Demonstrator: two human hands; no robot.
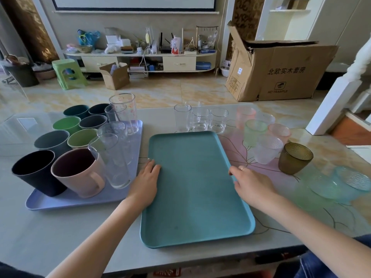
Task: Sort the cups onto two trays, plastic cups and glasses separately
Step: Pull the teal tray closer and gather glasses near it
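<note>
Left hand (147, 182) lies against the left long edge of the teal tray (192, 187), fingers extended onto the rim; right hand (252, 184) holds the opposite long edge, thumb curled over the rim and fingers beside it (a ring shows on one finger). The teal tray sits flat on the table (60, 233), with nothing on its surface. To its left, just beside it, the lilac tray (60, 201) carries the opaque plastic cups: a pink mug (79, 173) and a black cup (38, 172) nearest, then grey, green and dark teal cups behind. Tall clear tumblers (112, 159) stand along the lilac tray's right side. Beyond the teal tray's far edge stand three clear glasses (200, 120) on the table. To the right are tinted textured glasses in pink, green and frosted white (268, 148), an amber glass (295, 160), and two pale blue pieces (339, 182) whose form is unclear.
</note>
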